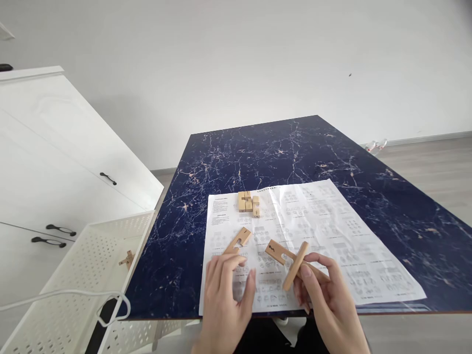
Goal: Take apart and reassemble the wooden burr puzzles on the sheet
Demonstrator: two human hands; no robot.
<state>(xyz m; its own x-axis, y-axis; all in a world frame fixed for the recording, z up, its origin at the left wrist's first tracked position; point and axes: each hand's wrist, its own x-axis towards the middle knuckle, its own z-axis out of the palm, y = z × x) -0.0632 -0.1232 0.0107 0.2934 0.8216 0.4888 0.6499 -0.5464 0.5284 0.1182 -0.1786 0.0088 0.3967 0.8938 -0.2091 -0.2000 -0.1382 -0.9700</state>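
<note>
Hands at wooden pieces sit apart, seemingly over tabletop's edge.

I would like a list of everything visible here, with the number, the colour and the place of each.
Blocks: several, pale wood, clustered on sheet's upper left
Notched piece: 1, light wood, on sheet, partly behind left hand
Crossed pieces: at least 2, light wood, in right hand
Sheet: 1, white with print, on table
Table: 1, dark blue, pale veins, centre
Cabinet: 1, white, left
Handles: 3, black, on cabinet
Basket: at least 1, white, lower left
Basket piece: at least 1, brown, inside basket
Cable: 1, white, over basket
Wall: pale grey, behind
Floor: grey, right
Left hand: 1, bare, lower centre
Right hand: 1, bare, right of left hand
</note>
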